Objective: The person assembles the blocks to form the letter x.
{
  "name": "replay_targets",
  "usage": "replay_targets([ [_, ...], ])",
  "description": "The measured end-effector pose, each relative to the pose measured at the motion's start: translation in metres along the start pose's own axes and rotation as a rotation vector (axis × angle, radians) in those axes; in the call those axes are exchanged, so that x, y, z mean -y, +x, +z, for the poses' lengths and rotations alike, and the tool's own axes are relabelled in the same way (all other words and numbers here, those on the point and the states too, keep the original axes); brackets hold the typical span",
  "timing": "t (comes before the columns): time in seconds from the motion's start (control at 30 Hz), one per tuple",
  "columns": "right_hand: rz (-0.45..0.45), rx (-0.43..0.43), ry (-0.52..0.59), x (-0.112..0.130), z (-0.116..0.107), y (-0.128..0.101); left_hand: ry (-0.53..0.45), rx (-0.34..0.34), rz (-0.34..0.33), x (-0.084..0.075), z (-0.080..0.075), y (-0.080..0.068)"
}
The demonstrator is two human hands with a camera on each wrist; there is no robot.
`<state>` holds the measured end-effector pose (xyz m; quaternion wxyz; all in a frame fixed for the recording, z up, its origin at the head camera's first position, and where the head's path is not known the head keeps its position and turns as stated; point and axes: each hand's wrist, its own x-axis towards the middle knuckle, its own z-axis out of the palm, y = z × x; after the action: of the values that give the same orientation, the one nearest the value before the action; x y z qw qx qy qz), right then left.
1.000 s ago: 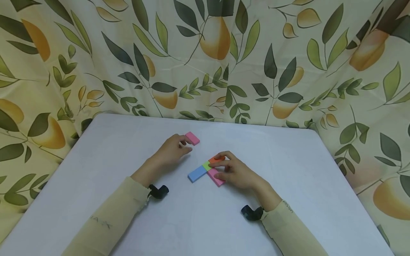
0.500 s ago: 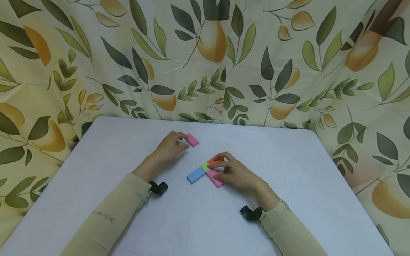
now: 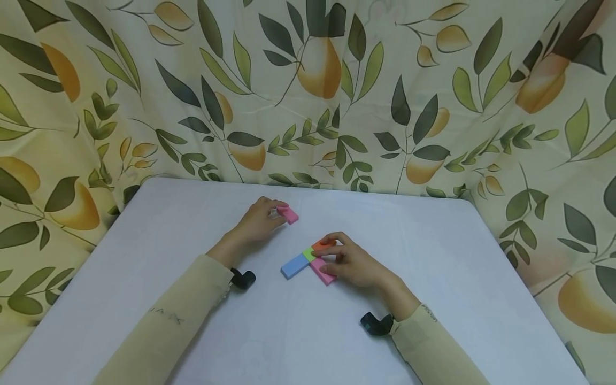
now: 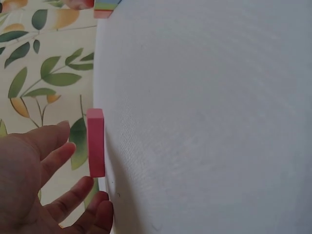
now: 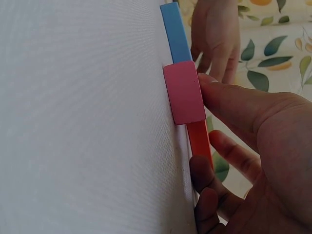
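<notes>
Left hand: I am seeing my left hand [image 3: 257, 220] lying with loose fingers [image 4: 58, 157] touching the lone pink block [image 3: 289, 215].
Right hand: my right hand [image 3: 348, 262] is pinching the orange block [image 3: 321, 245], thumb pressing the second pink block [image 5: 184, 92].
Blocks: green block [image 3: 309, 253] and blue block [image 3: 294, 265] are sitting just left of my right hand on the bench [image 3: 433, 278].

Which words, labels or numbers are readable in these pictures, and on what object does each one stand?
Left sleeve: faint dark letters, too blurred to read with certainty.
Right sleeve: a small dark print near the cuff, too small to read.
Coloured blocks, white table and leaf-patterned cloth: no text.
</notes>
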<state>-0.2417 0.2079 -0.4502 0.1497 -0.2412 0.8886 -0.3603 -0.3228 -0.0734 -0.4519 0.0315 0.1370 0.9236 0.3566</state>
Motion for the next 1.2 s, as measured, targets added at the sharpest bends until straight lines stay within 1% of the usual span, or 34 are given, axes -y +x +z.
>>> replay_targets([
  [0.2, 0.018, 0.006, -0.004, -0.001, 0.0, -0.001, 0.031, 0.004, 0.017, 0.001, 0.004, 0.006],
  [0.33, 0.021, 0.007, 0.012, -0.002, 0.001, 0.0, 0.058, -0.006, 0.022, 0.003, 0.006, 0.012],
  [0.43, 0.021, 0.0, 0.025, -0.002, 0.002, 0.002, 0.07, -0.013, 0.005, 0.004, 0.008, 0.016],
  [0.53, 0.01, -0.004, 0.026, -0.002, 0.002, 0.003, 0.071, -0.023, -0.027, 0.005, 0.01, 0.019],
  [0.6, 0.011, -0.004, 0.016, -0.002, 0.002, 0.003, 0.065, -0.031, -0.042, 0.005, 0.011, 0.02],
  [0.7, 0.031, 0.0, 0.009, -0.001, 0.002, 0.002, 0.053, -0.04, -0.047, 0.005, 0.011, 0.02],
  [0.8, 0.053, 0.003, -0.002, 0.0, 0.001, 0.002, 0.062, -0.043, -0.025, 0.006, 0.011, 0.02],
  [0.93, 0.049, -0.001, -0.027, 0.0, 0.001, 0.001, 0.072, -0.034, 0.005, 0.007, 0.01, 0.021],
  [1.07, 0.034, 0.0, -0.027, -0.001, 0.001, 0.002, 0.052, -0.021, -0.003, 0.007, 0.009, 0.021],
  [1.2, 0.024, 0.004, -0.013, -0.001, 0.002, 0.001, 0.047, -0.028, -0.003, 0.008, 0.008, 0.02],
])
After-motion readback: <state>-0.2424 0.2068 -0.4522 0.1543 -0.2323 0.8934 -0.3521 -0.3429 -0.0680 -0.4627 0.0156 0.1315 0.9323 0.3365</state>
